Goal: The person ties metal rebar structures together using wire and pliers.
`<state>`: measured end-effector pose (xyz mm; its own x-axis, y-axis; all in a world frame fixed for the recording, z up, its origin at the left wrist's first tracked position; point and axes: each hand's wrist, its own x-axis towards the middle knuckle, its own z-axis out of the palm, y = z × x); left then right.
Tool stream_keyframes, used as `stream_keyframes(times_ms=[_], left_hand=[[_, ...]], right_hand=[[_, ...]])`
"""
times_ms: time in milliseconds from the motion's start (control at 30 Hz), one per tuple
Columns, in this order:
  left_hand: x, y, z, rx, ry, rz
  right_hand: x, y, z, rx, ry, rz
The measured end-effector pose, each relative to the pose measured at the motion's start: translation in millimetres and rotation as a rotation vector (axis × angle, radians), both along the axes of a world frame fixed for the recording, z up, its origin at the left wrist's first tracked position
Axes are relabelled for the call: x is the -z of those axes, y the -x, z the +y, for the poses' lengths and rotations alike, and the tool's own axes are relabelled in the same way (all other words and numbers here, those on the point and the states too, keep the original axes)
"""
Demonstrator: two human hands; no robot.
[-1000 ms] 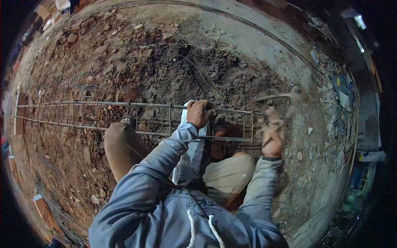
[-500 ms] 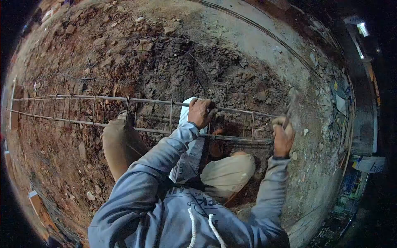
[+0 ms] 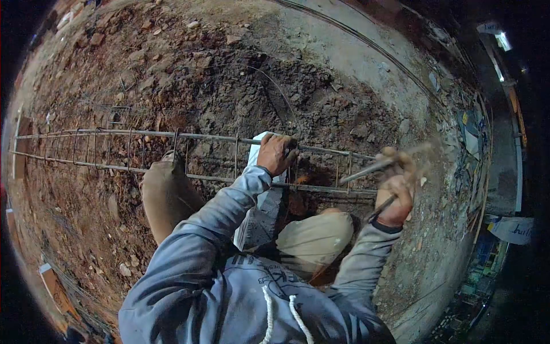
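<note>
A long rebar cage (image 3: 209, 137) of parallel bars with square stirrups lies across the view, over a pale block (image 3: 260, 221) between my knees. My left hand (image 3: 277, 153) is wrapped round the cage's upper bar where it crosses the block. At the cage's right end my right hand (image 3: 398, 189), smeared by motion, grips a metal tool (image 3: 369, 171). The tool's shaft points left across the cage, and another thin dark piece shows below the fingers. What kind of tool it is cannot be made out.
Rough soil with stones (image 3: 114, 206) lies around the cage. Long thin rods (image 3: 366, 40) curve along the concrete at the upper right. A wooden piece (image 3: 54, 286) is at the lower left, and debris (image 3: 471, 140) lies at the right edge.
My right hand has turned, and the tool's shaft now shows pointing left over the cage. My left hand has stayed on the bar, with the cage shifted very slightly.
</note>
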<state>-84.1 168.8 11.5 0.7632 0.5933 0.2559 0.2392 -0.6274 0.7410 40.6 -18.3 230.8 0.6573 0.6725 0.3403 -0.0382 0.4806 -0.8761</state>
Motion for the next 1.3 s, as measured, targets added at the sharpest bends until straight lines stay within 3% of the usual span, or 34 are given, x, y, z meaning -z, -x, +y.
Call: stream_keyframes(times_ms=[67, 133, 200, 333, 400, 467, 533, 567, 667, 767, 800, 900, 1000, 1067, 1133, 1200, 1267, 1300], left_hand=[[-6, 2, 2, 0.016, 0.032, 0.006], [-5, 3, 1, 0.034, 0.069, 0.009], [5, 2, 1, -0.004, -0.015, -0.05], [-25, -3, 5, -0.1, 0.259, -0.224], [-45, -1, 5, -0.185, 0.451, -0.339], [-51, -9, 5, -0.103, 0.507, -0.357], [-71, -13, 1, 0.078, 0.805, -0.424], [-82, -12, 1, 0.095, 0.649, -0.329], [-91, -17, -7, 0.248, 0.73, -0.34], [-81, -24, -6, 0.335, 0.668, -0.235], [-75, -27, -5, 0.369, 0.626, -0.15], [-97, -26, -15, 0.351, 0.766, -0.189], [-97, -24, -6, 0.405, 0.621, -0.131], [-82, -10, 9, 0.404, 0.28, -0.175], [-84, 8, 33, 0.532, 0.46, -0.051], [-92, 15, 37, 0.482, 0.499, -0.018], [-92, 20, 44, 0.433, 0.528, 0.024], [-91, 21, 47, 0.381, 0.733, -0.116]], right_hand=[[-13, -1, 9, -0.165, 0.427, 0.159], [6, -16, 7, -0.24, 0.574, 0.178], [26, -28, 7, -0.4, 1.154, -0.106], [50, -34, 9, -0.55, 1.232, -0.238], [48, -29, 11, -0.506, 1.101, 0.041], [44, -28, 12, -0.533, 1.063, 0.119], [35, -21, 15, -0.555, 1.124, -0.124], [37, -21, 14, -0.555, 1.123, -0.123], [36, -20, 14, -0.545, 1.055, -0.168], [46, -28, 5, -0.452, 1.342, -0.48], [42, -25, 6, -0.452, 1.341, -0.478], [28, -10, 16, -0.467, 1.136, -0.491], [33, -10, 15, -0.423, 1.1, -0.566], [45, -10, 7, -0.264, 1.192, -1.002], [44, -8, 5, -0.283, 1.243, -1.113], [50, -6, 6, -0.319, 1.21, -1.287], [44, -4, 10, -0.364, 1.214, -1.185], [35, -5, 14, -0.547, 1.17, -0.857]])
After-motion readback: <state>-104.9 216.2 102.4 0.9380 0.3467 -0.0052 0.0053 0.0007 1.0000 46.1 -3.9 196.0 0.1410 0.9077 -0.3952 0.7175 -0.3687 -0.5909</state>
